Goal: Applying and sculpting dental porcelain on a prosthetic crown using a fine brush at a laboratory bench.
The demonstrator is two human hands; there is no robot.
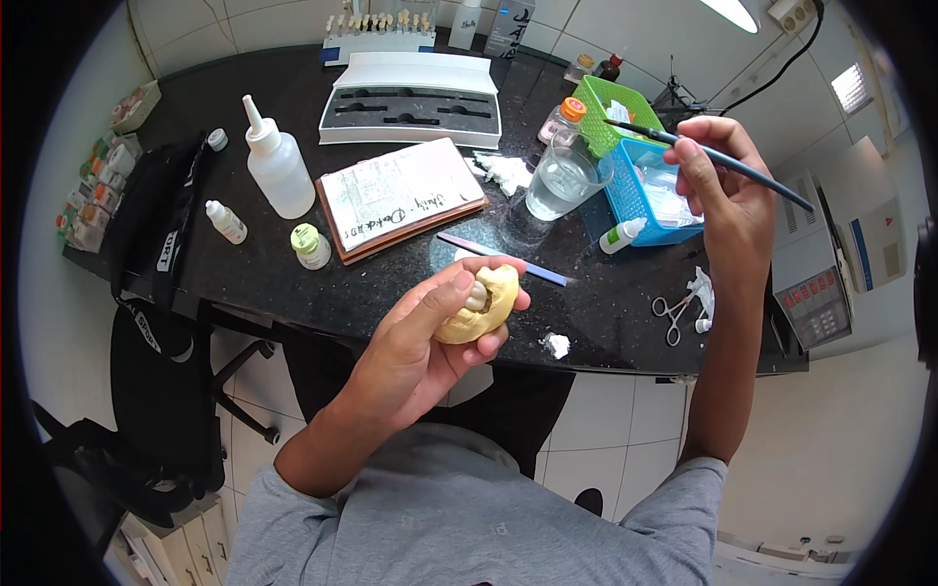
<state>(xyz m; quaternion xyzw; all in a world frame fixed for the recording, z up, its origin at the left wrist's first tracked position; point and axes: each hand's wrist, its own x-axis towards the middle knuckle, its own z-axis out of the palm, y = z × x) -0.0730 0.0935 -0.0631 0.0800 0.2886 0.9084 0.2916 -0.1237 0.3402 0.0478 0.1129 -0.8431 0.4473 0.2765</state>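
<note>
My left hand [410, 342] grips a yellow dental model [493, 313] with white teeth, its fingers curled round it near the front edge of the desk. My right hand [718, 181] is raised at the right, closed on a slim dark blue brush [762, 179] whose tip points left, beside a glass of water [552, 195] and the blue basket [625, 210]. A light blue-handled flat tool [532, 269] lies behind the model. A mixing pad [386, 195] on a brown base sits farther back, and a crumpled white scrap [557, 345] lies right of the model.
The black desk [274, 283] holds a squeeze bottle [283, 186], small bottles [311, 252], an open white case [410, 132], a shade guide [376, 49], a green basket [601, 98], scissors [672, 320] and a black bag [151, 215]. A machine [811, 293] stands right, a black chair [161, 391] lower left.
</note>
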